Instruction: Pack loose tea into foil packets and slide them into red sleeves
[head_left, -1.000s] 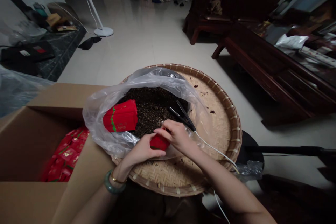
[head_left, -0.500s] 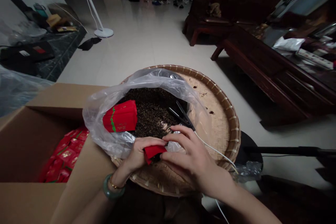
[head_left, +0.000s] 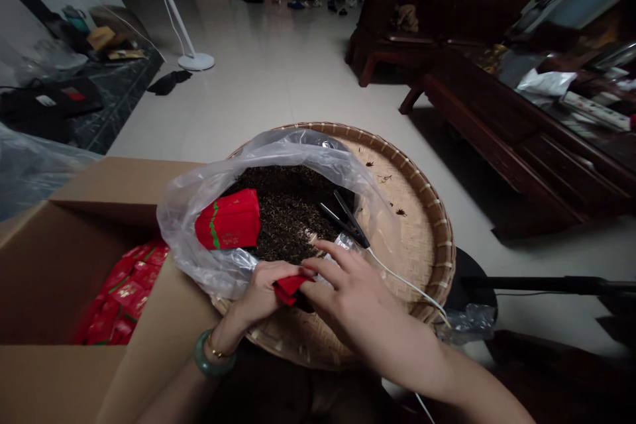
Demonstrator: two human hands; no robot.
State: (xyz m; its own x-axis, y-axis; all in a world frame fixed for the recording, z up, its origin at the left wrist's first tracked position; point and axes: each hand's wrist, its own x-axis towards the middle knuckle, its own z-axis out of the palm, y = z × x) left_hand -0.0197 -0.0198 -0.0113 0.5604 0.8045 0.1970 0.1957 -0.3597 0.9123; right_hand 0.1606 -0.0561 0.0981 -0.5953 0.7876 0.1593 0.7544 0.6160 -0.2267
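Observation:
My left hand is closed around a small red packet near the front of a round bamboo tray. My right hand meets the packet's open end, with thumb and fingertips closed on it; part of the packet is hidden behind them. Just beyond, a clear plastic bag holds dark dried leaves, apparently loose tea. On the leaves lies a stack of flat red packets with green marks. A black tong-shaped tool with a white cord rests at the bag's right side.
To the left stands an open cardboard box with many red packets inside. A dark wooden table is at the right. Behind, a white lamp stand stands on the tiled floor. A black bar extends at right.
My right hand has closed in on the packet, and its opening is now squeezed narrower and folded. My left hand holds nearly the same place.

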